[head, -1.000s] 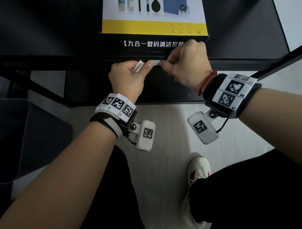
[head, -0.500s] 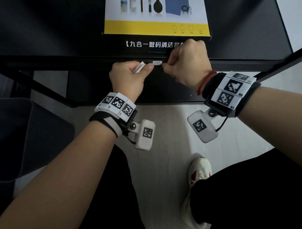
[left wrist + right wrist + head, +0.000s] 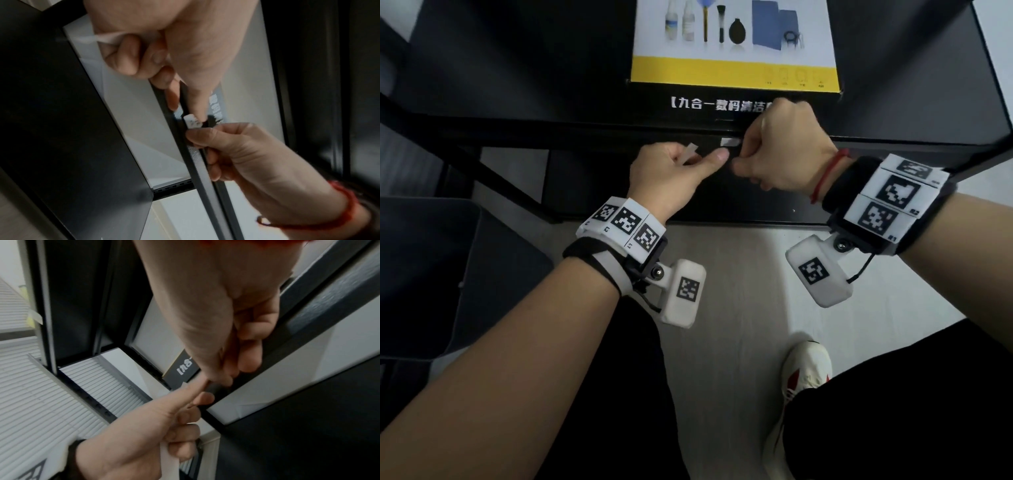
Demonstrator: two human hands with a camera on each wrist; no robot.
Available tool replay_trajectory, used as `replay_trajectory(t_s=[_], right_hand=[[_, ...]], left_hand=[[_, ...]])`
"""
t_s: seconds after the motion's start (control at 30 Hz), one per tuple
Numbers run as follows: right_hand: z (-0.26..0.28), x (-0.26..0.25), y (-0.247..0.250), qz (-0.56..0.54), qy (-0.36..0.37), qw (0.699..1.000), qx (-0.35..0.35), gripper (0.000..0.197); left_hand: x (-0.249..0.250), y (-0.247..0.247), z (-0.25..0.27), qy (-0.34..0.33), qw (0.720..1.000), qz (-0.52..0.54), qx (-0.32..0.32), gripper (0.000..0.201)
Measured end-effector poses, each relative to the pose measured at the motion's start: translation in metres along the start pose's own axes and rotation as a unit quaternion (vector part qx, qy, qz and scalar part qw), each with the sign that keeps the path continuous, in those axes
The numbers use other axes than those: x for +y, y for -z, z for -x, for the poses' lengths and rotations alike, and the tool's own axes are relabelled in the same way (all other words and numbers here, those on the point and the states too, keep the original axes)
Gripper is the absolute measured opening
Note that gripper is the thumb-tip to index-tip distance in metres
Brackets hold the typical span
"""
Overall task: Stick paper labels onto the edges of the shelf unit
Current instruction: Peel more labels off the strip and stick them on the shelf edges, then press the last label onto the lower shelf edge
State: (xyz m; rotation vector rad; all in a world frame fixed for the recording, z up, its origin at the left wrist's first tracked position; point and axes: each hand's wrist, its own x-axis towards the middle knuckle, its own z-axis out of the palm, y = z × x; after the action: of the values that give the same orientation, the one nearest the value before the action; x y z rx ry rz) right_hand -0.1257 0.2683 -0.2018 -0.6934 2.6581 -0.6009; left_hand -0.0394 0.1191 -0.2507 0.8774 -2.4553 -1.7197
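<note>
- On the front edge of the black shelf [image 3: 585,135], below the yellow-and-white box [image 3: 734,73], a small white label [image 3: 730,142] sits against the metal lip.
- Seen from the left wrist, the label [image 3: 192,122] lies on the narrow edge strip with a thumb tip pressing its upper end and the other hand's fingers at its lower end.
- Right hand [image 3: 784,150] is curled, its fingertips pinching or pressing the label's right end; which of the two I cannot tell.
- Left hand [image 3: 671,174] holds a strip of white backing paper [image 3: 688,153] in its curled fingers, while its thumb reaches out toward the label.
- My judgement: this label is in place but not yet smoothed flat, so pressing it down is what remains here.
- No other label shows on the visible edges, so most of the shelf unit looks undone; how many are needed is unclear.
- Below the shelf is a pale floor [image 3: 739,274], with a white shoe [image 3: 804,373] on it, and a dark seat or bin [image 3: 431,274] on the left.
</note>
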Motion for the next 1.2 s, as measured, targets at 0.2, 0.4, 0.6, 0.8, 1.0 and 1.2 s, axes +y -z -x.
replay_trajectory(t_s=[0.2, 0.4, 0.6, 0.8, 1.0, 1.2], right_hand=[[0.009, -0.070, -0.031, -0.076, 0.107, 0.981, -0.144, 0.023], [-0.010, -0.145, -0.076, -0.123, 0.175, 0.953, -0.213, 0.023], [-0.037, -0.209, -0.115, -0.113, 0.212, 0.938, -0.251, 0.021], [-0.044, -0.232, -0.149, -0.099, 0.224, 0.933, -0.265, 0.021], [-0.045, -0.232, -0.169, -0.086, 0.224, 0.929, -0.283, 0.021], [-0.043, -0.226, -0.152, -0.088, 0.219, 0.927, -0.291, 0.020]], left_hand=[[0.007, 0.062, 0.017, 0.116, 0.990, 0.079, -0.012, 0.053], [-0.029, 0.151, 0.033, 0.164, 0.971, 0.140, 0.108, 0.033], [-0.092, 0.238, 0.049, 0.186, 0.915, 0.172, 0.315, 0.016], [-0.166, 0.277, 0.050, 0.252, 0.878, 0.175, 0.367, 0.019], [-0.192, 0.270, 0.049, 0.315, 0.897, 0.124, 0.286, 0.050], [-0.141, 0.247, 0.052, 0.253, 0.918, 0.139, 0.271, 0.014]])
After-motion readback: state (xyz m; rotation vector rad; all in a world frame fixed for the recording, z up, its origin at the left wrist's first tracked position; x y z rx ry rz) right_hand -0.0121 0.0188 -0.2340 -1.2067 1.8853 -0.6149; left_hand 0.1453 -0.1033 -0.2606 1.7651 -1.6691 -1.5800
